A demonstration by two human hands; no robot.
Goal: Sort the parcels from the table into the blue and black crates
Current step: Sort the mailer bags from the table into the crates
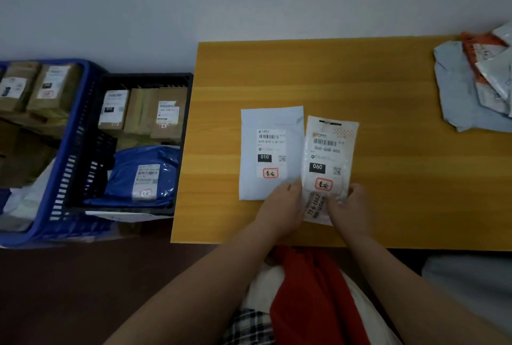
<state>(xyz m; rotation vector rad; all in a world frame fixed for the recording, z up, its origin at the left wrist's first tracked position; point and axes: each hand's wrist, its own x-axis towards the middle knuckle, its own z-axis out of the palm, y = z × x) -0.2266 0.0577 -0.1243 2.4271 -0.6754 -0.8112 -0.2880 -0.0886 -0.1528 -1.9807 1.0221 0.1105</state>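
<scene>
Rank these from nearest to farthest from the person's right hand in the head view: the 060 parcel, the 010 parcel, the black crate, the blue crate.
1. 060 parcel: held by the right hand.
2. 010 parcel: just left of it, under the left hand.
3. Black crate: off the table's left edge.
4. Blue crate: farthest left, beyond the black one.
</scene>
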